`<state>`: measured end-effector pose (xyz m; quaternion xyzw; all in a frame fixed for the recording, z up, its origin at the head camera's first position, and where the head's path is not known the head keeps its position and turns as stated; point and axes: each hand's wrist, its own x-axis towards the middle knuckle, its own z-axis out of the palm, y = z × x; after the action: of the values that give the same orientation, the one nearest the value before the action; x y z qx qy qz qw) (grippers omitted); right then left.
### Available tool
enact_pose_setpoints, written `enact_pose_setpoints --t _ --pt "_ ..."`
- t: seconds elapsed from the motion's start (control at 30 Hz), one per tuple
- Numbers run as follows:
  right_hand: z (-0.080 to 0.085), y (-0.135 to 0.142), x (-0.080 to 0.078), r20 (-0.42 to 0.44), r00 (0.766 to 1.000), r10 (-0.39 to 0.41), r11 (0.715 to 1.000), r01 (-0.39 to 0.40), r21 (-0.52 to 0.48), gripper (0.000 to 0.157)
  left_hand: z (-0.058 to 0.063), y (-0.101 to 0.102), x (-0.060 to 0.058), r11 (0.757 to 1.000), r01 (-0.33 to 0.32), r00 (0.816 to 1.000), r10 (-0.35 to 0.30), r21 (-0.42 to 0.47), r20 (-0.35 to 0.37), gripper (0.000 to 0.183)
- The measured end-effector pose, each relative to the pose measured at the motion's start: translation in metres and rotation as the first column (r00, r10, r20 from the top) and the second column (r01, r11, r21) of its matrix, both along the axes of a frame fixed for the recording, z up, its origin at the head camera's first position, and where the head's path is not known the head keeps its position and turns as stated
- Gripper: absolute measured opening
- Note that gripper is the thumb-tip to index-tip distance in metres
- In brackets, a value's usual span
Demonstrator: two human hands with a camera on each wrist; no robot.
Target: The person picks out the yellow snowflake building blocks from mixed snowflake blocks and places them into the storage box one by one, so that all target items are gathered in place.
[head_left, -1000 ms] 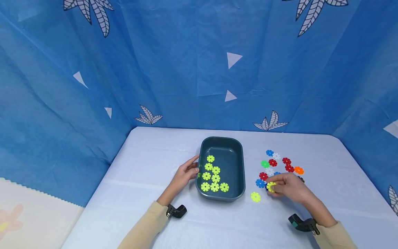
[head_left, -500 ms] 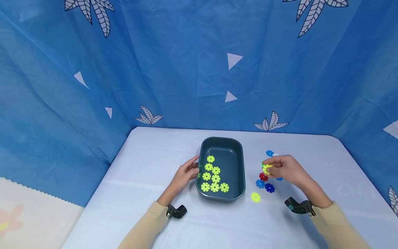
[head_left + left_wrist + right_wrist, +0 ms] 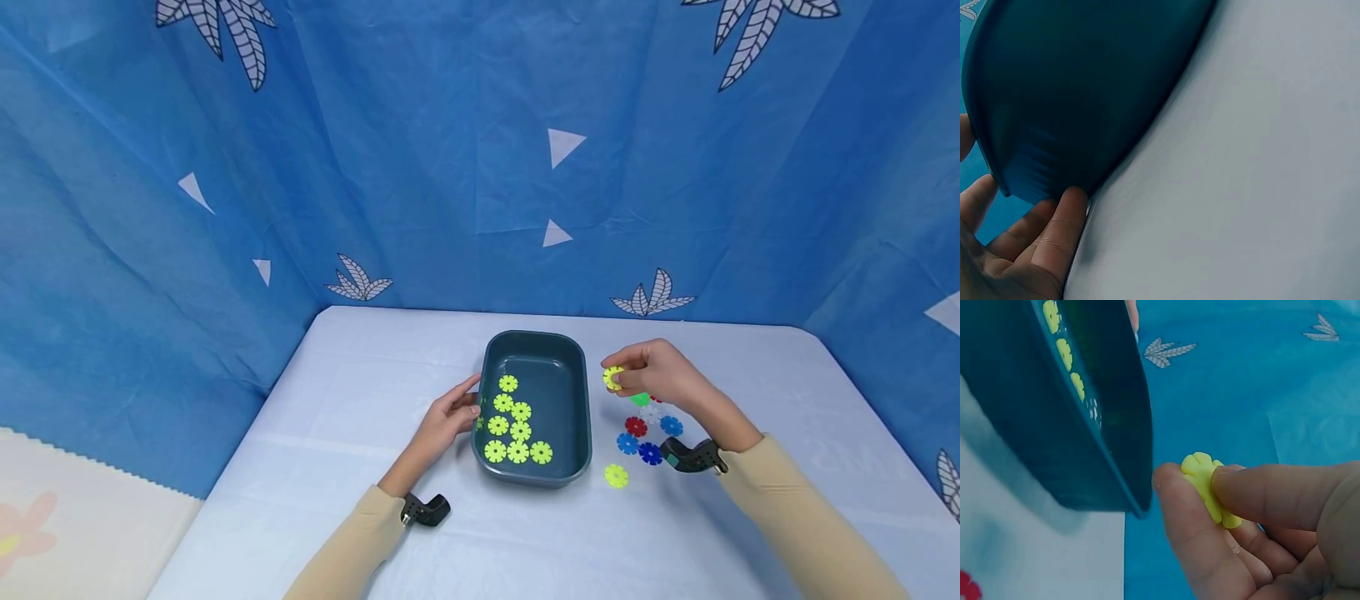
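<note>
My right hand (image 3: 663, 372) pinches a yellow notched plastic disc (image 3: 612, 379) between thumb and fingers, raised to the right of the dark teal tray (image 3: 588, 417). In the right wrist view the same flower-edged disc (image 3: 1200, 481) shows edge-on between thumb and index finger, apart from the tray wall (image 3: 1063, 440). My left hand (image 3: 441, 421) rests its fingers on the left side of the tray. Seen from the left wrist, these fairly straight fingers (image 3: 1063, 240) touch the outer wall. Several yellow-green discs (image 3: 521, 431) lie inside the tray, mostly toward its left and front.
To the right of the tray lie loose discs: red (image 3: 636, 427), blue (image 3: 627, 443), dark blue (image 3: 650, 453), green (image 3: 640, 399) and white. One yellow-green disc (image 3: 617, 476) lies closer to the front. My right forearm covers part of that group. A blue curtain (image 3: 480, 167) hangs behind the table.
My right hand has carried the pinched yellow disc up and leftward from the loose discs toward the tray, uncovering the dark blue disc. The left hand and tray stay put.
</note>
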<state>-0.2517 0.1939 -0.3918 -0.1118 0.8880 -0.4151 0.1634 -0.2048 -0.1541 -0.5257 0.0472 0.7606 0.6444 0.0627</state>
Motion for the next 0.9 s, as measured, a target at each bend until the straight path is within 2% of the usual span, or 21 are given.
enact_pose_setpoints --t 0.23,0.47,0.9 --pt "0.002 -0.024 -0.022 0.052 0.999 0.016 0.999 -0.015 -0.037 0.030 -0.001 0.000 -0.001 1.000 0.005 1.000 -0.005 0.002 -0.001 0.058" --pt "0.001 -0.048 -0.040 0.060 0.997 0.051 0.999 -0.050 -0.011 0.030 -0.001 0.000 0.000 1.000 0.002 1.000 -0.002 0.002 0.000 0.058" --pt "-0.006 -0.096 -0.053 0.074 0.994 0.075 0.996 -0.078 0.045 0.029 -0.001 0.000 0.000 1.000 0.003 1.000 -0.003 0.003 -0.003 0.058"
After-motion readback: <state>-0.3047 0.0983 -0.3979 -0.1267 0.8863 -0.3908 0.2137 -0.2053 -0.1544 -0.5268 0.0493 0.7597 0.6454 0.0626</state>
